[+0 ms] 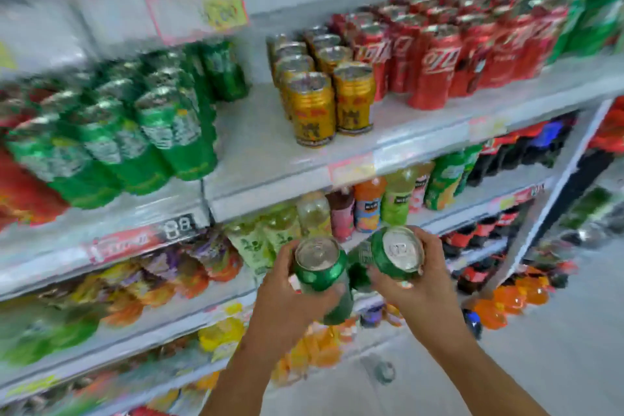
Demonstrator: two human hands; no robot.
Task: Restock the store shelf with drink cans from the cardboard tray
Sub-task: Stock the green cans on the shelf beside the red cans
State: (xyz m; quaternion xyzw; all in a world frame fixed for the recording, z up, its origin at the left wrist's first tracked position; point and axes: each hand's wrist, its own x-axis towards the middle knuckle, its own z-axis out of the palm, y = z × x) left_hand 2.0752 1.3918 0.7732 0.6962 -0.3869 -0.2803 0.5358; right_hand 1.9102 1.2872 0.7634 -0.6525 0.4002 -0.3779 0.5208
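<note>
**A:** What is hard to make out?

**B:** The whole view is smeared with blur, so the can labels and the price tags (141,240) on the shelf edges cannot be read. Both forearms are cut off at the bottom edge. A green patch between the two held cans may be part of one of them or a third can; I cannot tell.

**A:** How are the hands placed?

**B:** The left hand (290,297) curls its fingers and thumb around a green can (320,267), which is roughly upright with its silver top showing. Just beside it, the right hand (422,284) grips a second green can (395,253), tilted so its lid faces the camera.

**A:** Where are they relative to the shelf?

**B:** They are raised in front of rows of bottles (368,206), below the white shelf (270,159). That shelf holds stocked green cans (162,132) on the left, gold cans (314,108) in the middle and red cans (435,67) on the right. A bare stretch lies between the green and the gold.
</note>
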